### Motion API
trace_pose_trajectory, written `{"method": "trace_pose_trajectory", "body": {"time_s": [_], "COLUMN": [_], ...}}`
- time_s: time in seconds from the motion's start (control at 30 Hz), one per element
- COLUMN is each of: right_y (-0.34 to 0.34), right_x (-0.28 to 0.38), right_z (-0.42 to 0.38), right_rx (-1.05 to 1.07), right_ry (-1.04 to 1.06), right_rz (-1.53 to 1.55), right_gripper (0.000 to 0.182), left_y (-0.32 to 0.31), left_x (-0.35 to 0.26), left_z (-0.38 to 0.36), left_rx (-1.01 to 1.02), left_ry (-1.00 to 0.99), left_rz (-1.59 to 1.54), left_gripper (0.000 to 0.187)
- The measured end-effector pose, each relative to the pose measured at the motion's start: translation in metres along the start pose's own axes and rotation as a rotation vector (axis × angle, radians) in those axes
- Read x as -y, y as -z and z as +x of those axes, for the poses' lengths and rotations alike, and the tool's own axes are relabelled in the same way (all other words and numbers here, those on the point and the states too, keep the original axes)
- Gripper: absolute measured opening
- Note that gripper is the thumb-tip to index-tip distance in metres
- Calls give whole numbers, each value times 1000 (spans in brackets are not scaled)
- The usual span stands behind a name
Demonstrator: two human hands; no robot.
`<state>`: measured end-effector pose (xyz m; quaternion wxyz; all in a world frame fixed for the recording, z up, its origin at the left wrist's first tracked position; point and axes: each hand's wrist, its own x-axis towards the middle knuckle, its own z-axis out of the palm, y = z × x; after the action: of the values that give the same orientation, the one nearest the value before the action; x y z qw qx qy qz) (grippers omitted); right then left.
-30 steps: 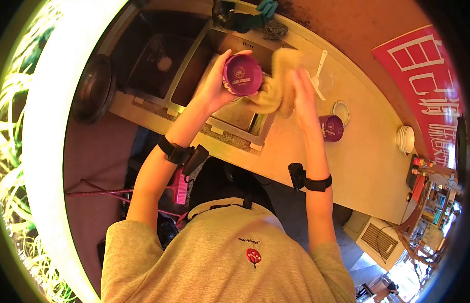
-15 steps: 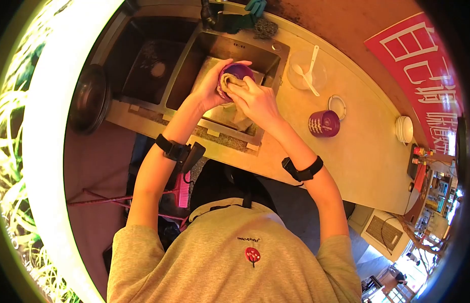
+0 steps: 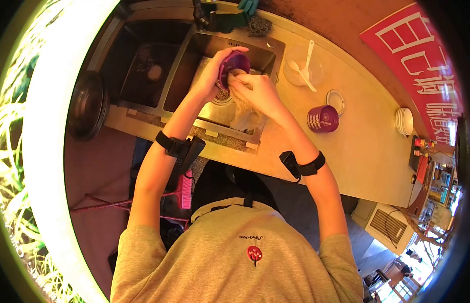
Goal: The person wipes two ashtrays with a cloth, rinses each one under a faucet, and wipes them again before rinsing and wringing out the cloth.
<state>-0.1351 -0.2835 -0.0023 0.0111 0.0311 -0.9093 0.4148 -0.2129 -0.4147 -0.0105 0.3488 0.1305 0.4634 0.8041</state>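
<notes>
Over the right basin of the sink, my left hand [image 3: 210, 76] is wrapped round a purple cup [image 3: 240, 61], tilted with its mouth toward my right. My right hand [image 3: 257, 93] pinches a pale brown cloth [image 3: 241, 107] at the cup's mouth. Part of the cloth is at the opening and the rest hangs down over the basin. A second purple cup [image 3: 323, 119] with a white pattern lies on the counter to the right, beside a pale ring-shaped lid [image 3: 335, 102].
A clear bowl [image 3: 294, 65] holding white spoons stands right of the sink [image 3: 281, 53]. Behind the sink are a dark faucet [image 3: 200, 19] and a scrubber [image 3: 259, 26]. Stacked white bowls [image 3: 404, 121] sit at the counter's far right; dark pans [image 3: 87, 106] are at the left.
The cup in my left hand has tilted and turned more sideways. My right hand has drawn back a little from inside it, and more of the cloth now hangs below the cup.
</notes>
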Motion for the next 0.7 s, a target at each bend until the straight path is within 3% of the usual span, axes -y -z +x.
{"method": "trace_pose_trajectory", "body": {"time_s": [0.1, 0.13, 0.23, 0.37, 0.5, 0.6, 0.7], "right_y": [-10, -11, -7, -21, -15, -13, -16], "right_x": [-5, -3, 7, 14, 16, -6, -3], "right_z": [5, 6, 9, 4, 1, -2, -11], "right_rx": [-52, -82, -191, -538, -398, -367, -506], "right_ry": [182, 153, -26, 104, 25, 133, 112], "right_rz": [437, 455, 227, -191, -374, 107, 423], "right_gripper": [23, 21, 23, 17, 18, 22, 26], "left_y": [-4, -1, -2, -4, -2, -7, 2], "left_x": [-2, 2, 17, 13, 4, -14, -12], "left_z": [1, 1, 4, -4, -16, -28, -28], "left_rx": [34, 59, 48, 8, -23, -4, 37], "left_ry": [103, 133, 182, 100, -30, 1, -32], "left_rz": [-121, -119, -286, -260, -163, -92, 15], "left_gripper": [40, 40, 40, 40, 41, 49, 55]}}
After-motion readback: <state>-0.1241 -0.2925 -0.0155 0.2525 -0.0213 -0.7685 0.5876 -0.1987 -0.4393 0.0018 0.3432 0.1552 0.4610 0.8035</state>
